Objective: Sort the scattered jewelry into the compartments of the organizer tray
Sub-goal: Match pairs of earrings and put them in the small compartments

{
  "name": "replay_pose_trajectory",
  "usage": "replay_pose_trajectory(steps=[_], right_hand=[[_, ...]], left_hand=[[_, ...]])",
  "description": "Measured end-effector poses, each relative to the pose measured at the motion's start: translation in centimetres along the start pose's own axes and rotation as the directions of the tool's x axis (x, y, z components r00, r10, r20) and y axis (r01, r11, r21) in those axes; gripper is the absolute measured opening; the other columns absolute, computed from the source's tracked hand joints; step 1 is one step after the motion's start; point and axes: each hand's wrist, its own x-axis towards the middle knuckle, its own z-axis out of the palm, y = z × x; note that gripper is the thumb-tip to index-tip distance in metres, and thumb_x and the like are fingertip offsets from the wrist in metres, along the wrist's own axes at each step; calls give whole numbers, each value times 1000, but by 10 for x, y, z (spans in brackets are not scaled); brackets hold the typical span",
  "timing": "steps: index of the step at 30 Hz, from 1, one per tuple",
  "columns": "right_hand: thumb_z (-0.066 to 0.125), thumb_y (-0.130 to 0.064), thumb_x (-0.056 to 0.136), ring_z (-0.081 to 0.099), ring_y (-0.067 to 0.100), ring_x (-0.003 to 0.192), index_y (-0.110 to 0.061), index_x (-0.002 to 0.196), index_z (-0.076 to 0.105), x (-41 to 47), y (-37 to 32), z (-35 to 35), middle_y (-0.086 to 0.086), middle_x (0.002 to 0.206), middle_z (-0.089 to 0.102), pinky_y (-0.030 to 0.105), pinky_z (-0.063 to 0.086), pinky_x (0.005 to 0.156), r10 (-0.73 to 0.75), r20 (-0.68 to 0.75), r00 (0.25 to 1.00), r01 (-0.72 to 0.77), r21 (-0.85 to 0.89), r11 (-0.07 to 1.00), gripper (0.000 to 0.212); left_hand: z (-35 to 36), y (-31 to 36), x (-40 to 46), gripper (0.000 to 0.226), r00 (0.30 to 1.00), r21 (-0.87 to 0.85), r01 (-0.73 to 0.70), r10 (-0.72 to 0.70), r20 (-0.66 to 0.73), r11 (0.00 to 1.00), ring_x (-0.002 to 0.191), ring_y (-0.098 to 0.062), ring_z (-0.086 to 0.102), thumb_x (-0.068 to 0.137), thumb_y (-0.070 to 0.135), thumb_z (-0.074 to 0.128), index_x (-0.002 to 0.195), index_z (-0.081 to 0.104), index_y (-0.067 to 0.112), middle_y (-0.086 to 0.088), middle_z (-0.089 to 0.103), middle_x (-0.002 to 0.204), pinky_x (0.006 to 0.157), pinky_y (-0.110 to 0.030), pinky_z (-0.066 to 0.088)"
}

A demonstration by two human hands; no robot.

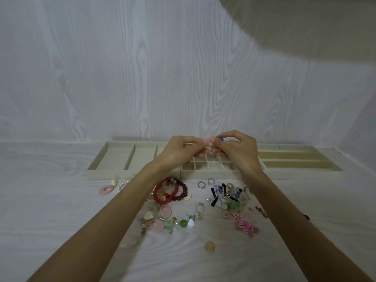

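Sorting barely begun: tray looks empty, jewelry mostly loose.

Head view: both hands meet above the tray [114,157]; the right hand [234,153] pinches a small blue piece [220,138], the left hand [181,152] pinches something tiny I cannot identify. Bracelets [171,191], rings [201,184] and earrings [225,195] lie scattered on the tabletop [50,200], nearly all unsorted.

Both bare forearms reach forward and converge at the middle. The left hand [179,151] and right hand [236,151] meet fingertip to fingertip, fingers curled, each pinching something small, raised above the surface.
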Motion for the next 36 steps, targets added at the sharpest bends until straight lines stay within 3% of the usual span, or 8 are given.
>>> replay_pose_trajectory(steps=[3,6,8,11,13,18,23,36], right_hand=[[79,-15,74,71,11,66,-2,98,68,17,3,2,12,79,73,14,53,60,98,54,994,-101,76,992,29],[72,-8,79,71,10,72,3,104,66,36,5,1,14,87,72,12,53,61,217,201,955,-257,204,945,28],[68,-5,82,72,12,80,3,104,65,50,9,0,14,92,72,15,56,68,262,273,926,-326,225,918,24],[67,-4,83,72,15,86,3,104,65,68,17,2,16,97,72,17,56,74,291,317,903,-353,161,921,22],[67,-2,83,72,15,79,5,105,66,78,22,4,17,94,72,16,57,70,292,302,908,-330,85,940,23],[74,-8,78,67,7,60,-4,103,68,94,34,15,13,80,71,12,53,56,201,149,968,-162,-239,957,26],[81,-19,72,57,-1,41,-14,83,67,105,44,21,2,61,67,11,44,45,67,64,996,-26,-503,864,18],[84,-16,67,61,2,48,-12,81,72,118,44,21,1,64,68,8,45,46,176,240,955,16,-632,775,19]], left_hand=[[-9,1,18,28,999,56,33,-31,-32,998,54,4,54,93,39,54,85,70,18,14,67,61,48,-4,38],[-19,-6,44,30,998,167,55,-50,-32,984,48,-2,43,93,37,55,82,64,11,17,38,36,45,0,35],[-23,-13,59,34,998,197,51,-44,-38,979,48,2,48,92,36,57,90,70,5,13,49,45,49,-1,37],[-26,-23,80,31,998,227,9,6,-66,974,83,1,62,88,35,64,94,76,7,-1,74,93,75,-14,48],[-26,-28,91,21,995,280,-33,59,-85,959,91,-9,67,83,32,70,90,77,12,-1,74,93,90,-30,53],[-22,-33,109,15,991,566,-82,127,-40,821,80,-9,66,82,35,71,88,77,22,8,71,78,78,-32,55],[-16,-37,115,20,997,726,-67,74,23,684,96,-10,65,86,34,67,102,72,25,7,72,97,82,-30,51],[-9,-32,119,17,999,875,-45,35,32,482,97,-15,61,84,36,68,99,72,28,7,69,102,70,-26,38]])
